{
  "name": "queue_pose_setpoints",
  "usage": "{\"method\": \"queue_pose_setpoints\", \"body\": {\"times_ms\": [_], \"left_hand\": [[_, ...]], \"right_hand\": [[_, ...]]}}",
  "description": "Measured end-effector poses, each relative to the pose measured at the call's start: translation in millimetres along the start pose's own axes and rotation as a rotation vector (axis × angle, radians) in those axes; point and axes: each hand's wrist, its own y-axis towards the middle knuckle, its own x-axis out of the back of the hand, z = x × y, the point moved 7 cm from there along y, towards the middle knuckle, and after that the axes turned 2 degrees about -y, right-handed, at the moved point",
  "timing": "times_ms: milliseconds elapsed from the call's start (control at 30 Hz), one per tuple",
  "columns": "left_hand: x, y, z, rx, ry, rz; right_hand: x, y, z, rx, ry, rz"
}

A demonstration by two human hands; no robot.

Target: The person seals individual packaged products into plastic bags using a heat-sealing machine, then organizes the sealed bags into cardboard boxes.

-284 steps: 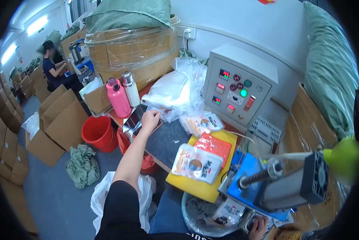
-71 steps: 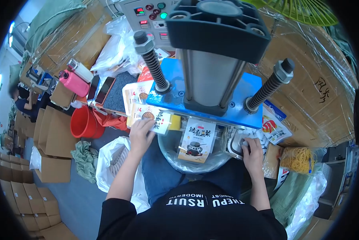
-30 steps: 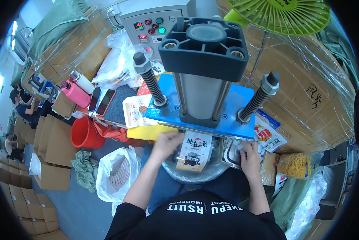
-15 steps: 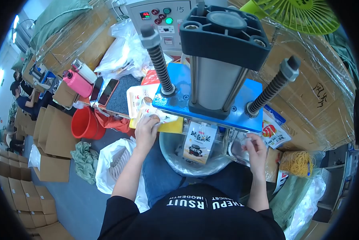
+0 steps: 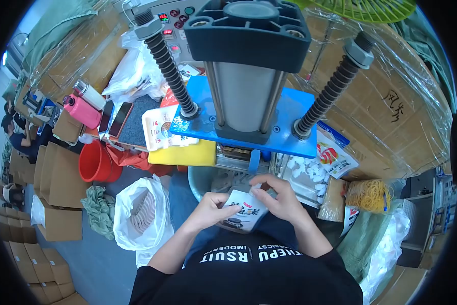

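A white printed pouch (image 5: 244, 203) with dark lettering and a pot picture is held low in front of my shirt. My left hand (image 5: 208, 211) pinches its left edge between thumb and fingers. At the upper right corner my right hand (image 5: 279, 200) is closed on the same pouch, its fingers bent over the top. Just beyond my hands is the press (image 5: 243, 122), with a blue plate, a grey cylinder and two spring rods. Under the pouch a plastic-lined basin (image 5: 195, 183) is partly covered by my hands.
Printed pouches (image 5: 157, 129) lie by a yellow block (image 5: 182, 154) left of the press. White scraps fill a tray (image 5: 300, 178) on the right, near yellow rubber bands (image 5: 366, 197). Left are a red bucket (image 5: 97, 161) and a white sack (image 5: 142, 213). Distant people sit far left.
The pouch that hung beneath the press is now between both hands, nearer my body. My left hand left the pouches by the yellow block; my right hand left the tray side. The view shifted.
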Motion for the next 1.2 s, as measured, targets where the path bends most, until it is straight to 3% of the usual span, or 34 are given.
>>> {"method": "queue_pose_setpoints", "body": {"times_ms": [67,133,167,300,400,533,600,667,700,733,800,833,1000,1033,1067,1100,1133,1167,1200], "left_hand": [[-1.9,2.2,12.2,0.138,-0.174,-0.005],[8.5,21.1,18.6,0.074,-0.358,-0.079],[15.3,32.0,13.3,0.045,-0.435,-0.144],[38.1,73.1,24.7,0.095,-0.479,-0.257],[40.2,81.9,27.9,0.087,-0.516,-0.251],[40.6,75.2,4.4,0.075,-0.476,-0.243],[60.8,60.9,-30.3,0.256,0.346,-0.261],[104.9,42.2,-79.5,-0.278,0.893,-0.697],[127.4,36.9,-84.5,-0.466,0.96,-0.754],[135.9,34.7,-69.4,-0.465,0.965,-0.759],[114.8,18.3,-40.3,-0.57,1.504,-0.68],[108.5,4.0,-32.5,-0.517,1.357,-0.587],[124.3,0.1,-38.5,-0.55,1.158,-0.658],[123.1,1.8,-52.7,-0.698,1.137,-0.7],[118.9,-1.0,-55.4,-0.697,1.133,-0.71],[120.9,-0.9,-57.8,-0.614,1.047,-0.766],[120.0,3.0,-61.8,-0.538,0.958,-0.808],[103.1,-3.4,-65.8,-0.607,0.885,-0.816],[82.3,-4.9,-68.5,-0.603,0.898,-0.724]], "right_hand": [[-2.4,-5.6,-17.3,-0.131,0.069,0.013],[14.2,-11.6,-33.3,-0.248,0.07,-0.149],[27.4,-13.6,-31.4,-0.173,-0.021,-0.195],[64.9,-30.7,-46.0,-0.216,-0.047,-0.197],[87.6,-39.9,-28.4,-0.186,-0.505,-0.424],[83.2,-45.3,-68.2,-0.14,-0.781,-0.421],[83.7,-42.3,-67.1,-0.114,-0.665,-0.443],[83.3,-37.1,-61.5,-0.141,-0.646,-0.443],[82.6,-36.8,-60.0,-0.102,-0.651,-0.436],[82.5,-36.0,-58.6,-0.061,-0.655,-0.43],[87.1,-43.6,-64.2,-0.096,-0.596,-0.486],[92.1,-47.7,-69.9,-0.145,-0.539,-0.545],[85.8,-46.2,-68.9,-0.042,-0.365,-0.524],[83.1,-45.1,-74.3,-0.155,-0.074,-0.528],[75.6,-45.3,-81.2,-0.271,0.216,-0.53],[68.1,-43.0,-77.4,-0.257,0.287,-0.504],[62.6,-42.1,-73.8,-0.241,0.355,-0.489],[54.9,-44.2,-76.3,-0.279,0.335,-0.419],[46.6,-42.0,-67.2,-0.266,0.235,-0.333]]}}
